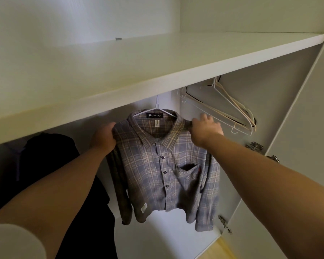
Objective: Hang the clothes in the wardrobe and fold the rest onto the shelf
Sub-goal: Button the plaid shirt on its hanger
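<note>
shirt: plaid shirt (163, 165) on its hanger (157, 107) just under the shelf (157, 71); basically hung | hands: left hand (104, 138) and right hand (205, 128) each grip a shoulder | todo: let go; folding looks unstarted

Both forearms (269, 171) bare, pale sleeve (13, 242) — perhaps cream — at left upper arm

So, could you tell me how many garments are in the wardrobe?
2: a plaid shirt in the middle and a dark garment to its left; others may be hidden.
</note>
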`<action>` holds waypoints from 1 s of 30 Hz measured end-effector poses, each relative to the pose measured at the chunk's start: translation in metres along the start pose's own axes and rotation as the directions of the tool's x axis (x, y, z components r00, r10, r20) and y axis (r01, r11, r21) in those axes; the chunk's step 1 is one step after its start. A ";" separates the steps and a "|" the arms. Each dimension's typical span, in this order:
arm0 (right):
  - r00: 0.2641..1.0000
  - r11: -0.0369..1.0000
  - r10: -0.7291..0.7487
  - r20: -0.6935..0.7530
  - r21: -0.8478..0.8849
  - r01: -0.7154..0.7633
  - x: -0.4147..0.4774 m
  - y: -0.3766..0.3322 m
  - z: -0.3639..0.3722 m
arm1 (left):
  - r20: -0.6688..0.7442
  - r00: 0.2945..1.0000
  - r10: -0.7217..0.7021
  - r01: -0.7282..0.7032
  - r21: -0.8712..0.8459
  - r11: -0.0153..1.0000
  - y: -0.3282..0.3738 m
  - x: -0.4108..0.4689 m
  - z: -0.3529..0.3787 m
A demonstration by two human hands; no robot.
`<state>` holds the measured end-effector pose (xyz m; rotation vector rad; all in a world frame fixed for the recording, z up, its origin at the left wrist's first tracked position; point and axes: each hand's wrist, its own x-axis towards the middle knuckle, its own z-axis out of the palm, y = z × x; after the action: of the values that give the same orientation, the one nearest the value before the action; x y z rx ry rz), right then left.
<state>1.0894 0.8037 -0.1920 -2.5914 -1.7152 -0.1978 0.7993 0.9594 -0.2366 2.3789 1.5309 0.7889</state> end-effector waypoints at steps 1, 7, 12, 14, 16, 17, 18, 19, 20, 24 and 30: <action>0.999 0.999 -0.042 -0.006 0.025 0.043 -0.001 -0.003 -0.002 | 0.008 1.000 0.006 -0.006 0.003 1.000 0.000 -0.002 0.000; 0.994 0.998 -0.066 -0.091 -0.028 0.064 -0.010 -0.004 -0.009 | 0.032 0.999 -0.007 0.006 0.012 1.000 -0.002 -0.002 -0.005; 0.997 0.997 -0.043 -0.062 0.069 0.047 -0.003 -0.003 -0.009 | -0.033 0.996 -0.087 0.085 -0.062 0.994 0.027 0.010 -0.007; 0.999 0.995 -0.019 -0.035 0.095 0.022 -0.002 -0.001 -0.006 | -0.118 0.990 -0.074 0.062 -0.104 0.993 0.057 0.014 -0.007; 1.000 0.995 0.011 0.017 0.102 -0.013 -0.004 0.002 -0.006 | -0.188 0.982 -0.016 -0.006 -0.111 0.994 0.091 0.017 -0.009; 0.999 0.995 0.011 0.048 0.099 -0.016 -0.005 0.004 -0.006 | -0.208 0.978 0.025 -0.052 -0.124 0.991 0.107 0.019 -0.009; 0.997 0.995 0.002 0.083 0.097 -0.010 -0.007 0.005 -0.006 | -0.210 0.975 0.071 -0.102 -0.141 0.985 0.122 0.021 -0.009; 0.994 0.995 -0.014 0.106 0.101 0.003 -0.009 0.006 -0.006 | -0.193 0.975 0.115 -0.146 -0.157 0.977 0.134 0.023 -0.008; 0.993 0.994 -0.032 0.115 0.105 0.020 -0.011 0.006 -0.006 | -0.174 0.973 0.150 -0.179 -0.164 0.970 0.143 0.025 -0.006; 0.989 0.983 -0.122 0.088 0.148 0.109 -0.018 0.001 -0.005 | -0.154 0.981 0.118 -0.149 -0.214 0.965 0.158 0.029 0.005; 0.963 0.937 -0.249 0.104 0.276 0.213 -0.041 -0.029 -0.002 | -0.240 0.968 -0.076 0.005 -0.284 0.959 0.144 0.025 -0.002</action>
<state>1.0471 0.7774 -0.1964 -2.2598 -1.9401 0.1975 0.9191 0.9177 -0.1630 2.0982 1.4340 1.2451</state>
